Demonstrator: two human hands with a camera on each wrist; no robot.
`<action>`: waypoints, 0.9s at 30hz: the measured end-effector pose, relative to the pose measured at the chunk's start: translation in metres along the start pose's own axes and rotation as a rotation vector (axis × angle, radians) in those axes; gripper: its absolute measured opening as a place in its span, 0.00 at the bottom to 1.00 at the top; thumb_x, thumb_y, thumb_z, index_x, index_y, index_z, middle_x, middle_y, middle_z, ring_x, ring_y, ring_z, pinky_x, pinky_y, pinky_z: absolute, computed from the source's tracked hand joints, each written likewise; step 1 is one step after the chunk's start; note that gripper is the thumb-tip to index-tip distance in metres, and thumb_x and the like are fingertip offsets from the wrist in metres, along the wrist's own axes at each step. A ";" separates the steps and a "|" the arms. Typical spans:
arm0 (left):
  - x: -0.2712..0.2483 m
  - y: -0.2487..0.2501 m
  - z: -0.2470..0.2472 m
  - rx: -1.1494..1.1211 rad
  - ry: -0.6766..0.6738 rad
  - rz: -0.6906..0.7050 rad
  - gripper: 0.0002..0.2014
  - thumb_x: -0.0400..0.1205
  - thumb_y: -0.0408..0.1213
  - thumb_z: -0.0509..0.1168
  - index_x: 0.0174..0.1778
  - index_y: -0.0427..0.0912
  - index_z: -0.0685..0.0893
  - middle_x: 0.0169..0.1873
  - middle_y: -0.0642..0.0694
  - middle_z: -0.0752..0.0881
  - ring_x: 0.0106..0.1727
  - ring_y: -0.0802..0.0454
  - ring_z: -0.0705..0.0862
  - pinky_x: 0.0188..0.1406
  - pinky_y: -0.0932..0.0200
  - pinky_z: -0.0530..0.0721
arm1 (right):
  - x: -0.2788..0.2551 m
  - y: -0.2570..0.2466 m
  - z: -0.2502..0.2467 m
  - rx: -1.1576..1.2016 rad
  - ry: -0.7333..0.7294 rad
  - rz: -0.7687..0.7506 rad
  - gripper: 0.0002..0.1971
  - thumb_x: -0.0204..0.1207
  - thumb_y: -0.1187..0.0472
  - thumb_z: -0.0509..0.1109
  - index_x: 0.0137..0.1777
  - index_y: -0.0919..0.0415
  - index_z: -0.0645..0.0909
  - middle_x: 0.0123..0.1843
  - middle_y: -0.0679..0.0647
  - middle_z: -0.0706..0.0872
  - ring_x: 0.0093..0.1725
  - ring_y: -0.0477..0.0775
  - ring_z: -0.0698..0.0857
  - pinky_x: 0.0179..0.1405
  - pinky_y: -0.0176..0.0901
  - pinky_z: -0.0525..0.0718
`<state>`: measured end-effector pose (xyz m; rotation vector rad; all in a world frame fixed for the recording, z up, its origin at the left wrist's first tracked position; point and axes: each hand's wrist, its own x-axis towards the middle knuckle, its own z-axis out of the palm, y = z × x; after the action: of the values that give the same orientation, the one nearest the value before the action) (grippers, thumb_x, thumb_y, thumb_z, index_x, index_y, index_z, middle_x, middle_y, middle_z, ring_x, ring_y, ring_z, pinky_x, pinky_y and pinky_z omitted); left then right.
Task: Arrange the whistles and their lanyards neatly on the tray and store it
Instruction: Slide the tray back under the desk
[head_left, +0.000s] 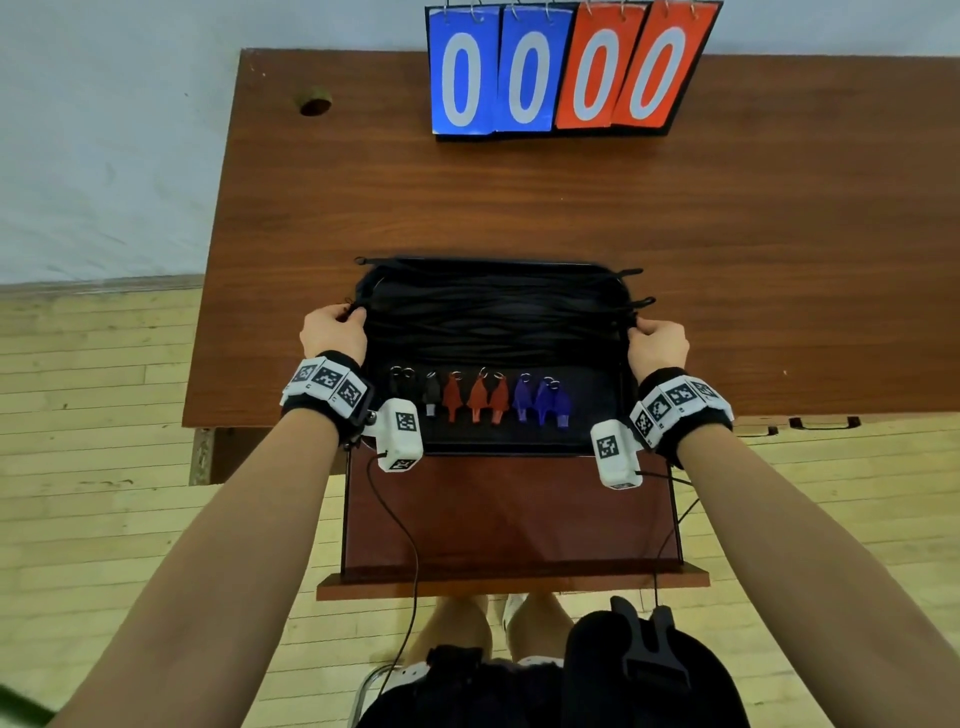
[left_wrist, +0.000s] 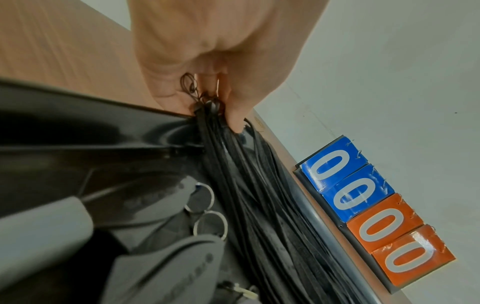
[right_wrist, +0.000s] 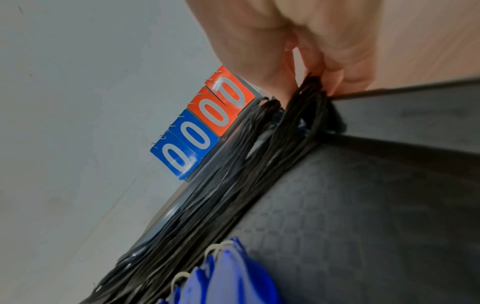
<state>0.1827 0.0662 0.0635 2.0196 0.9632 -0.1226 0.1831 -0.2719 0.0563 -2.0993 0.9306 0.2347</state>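
A black tray (head_left: 597, 402) lies on the wooden desk (head_left: 519, 197) near its front edge. A bundle of black lanyards (head_left: 493, 312) is stretched left to right across its far half. Black whistles (head_left: 431, 397), red whistles (head_left: 478, 397) and blue whistles (head_left: 543, 402) stand in a row on the near half. My left hand (head_left: 353, 312) pinches the lanyard ends at the left rim, seen close in the left wrist view (left_wrist: 207, 100). My right hand (head_left: 636, 327) pinches the other ends at the right rim (right_wrist: 314, 84). Blue whistles (right_wrist: 228, 277) show under the right wrist.
An open wooden drawer (head_left: 509, 509) juts out toward me below the tray. A flip scoreboard (head_left: 566, 73) showing zeros stands at the desk's far edge. A round cable hole (head_left: 314, 104) is at the far left. Wooden floor lies on both sides.
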 end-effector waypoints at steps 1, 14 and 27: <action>-0.004 0.000 -0.002 0.003 0.003 0.001 0.15 0.82 0.40 0.65 0.63 0.39 0.84 0.59 0.39 0.86 0.61 0.42 0.83 0.54 0.58 0.77 | -0.002 0.002 -0.003 -0.002 -0.005 -0.006 0.17 0.82 0.65 0.62 0.69 0.64 0.79 0.68 0.64 0.82 0.67 0.63 0.80 0.66 0.45 0.77; -0.101 -0.047 -0.027 -0.007 0.034 0.025 0.15 0.83 0.39 0.64 0.62 0.37 0.85 0.58 0.37 0.86 0.61 0.40 0.83 0.52 0.58 0.77 | -0.060 0.050 -0.057 -0.042 -0.052 -0.121 0.17 0.81 0.67 0.63 0.69 0.68 0.79 0.67 0.65 0.82 0.68 0.64 0.80 0.71 0.49 0.76; -0.175 -0.119 -0.044 0.000 0.015 -0.089 0.16 0.82 0.41 0.66 0.64 0.39 0.84 0.60 0.38 0.86 0.62 0.40 0.82 0.60 0.51 0.79 | -0.127 0.122 -0.082 -0.087 -0.087 -0.080 0.17 0.82 0.67 0.63 0.69 0.68 0.79 0.67 0.66 0.82 0.65 0.65 0.82 0.62 0.46 0.78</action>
<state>-0.0303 0.0350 0.0845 1.9805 1.0627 -0.1560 -0.0028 -0.3132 0.0933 -2.1827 0.7964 0.3278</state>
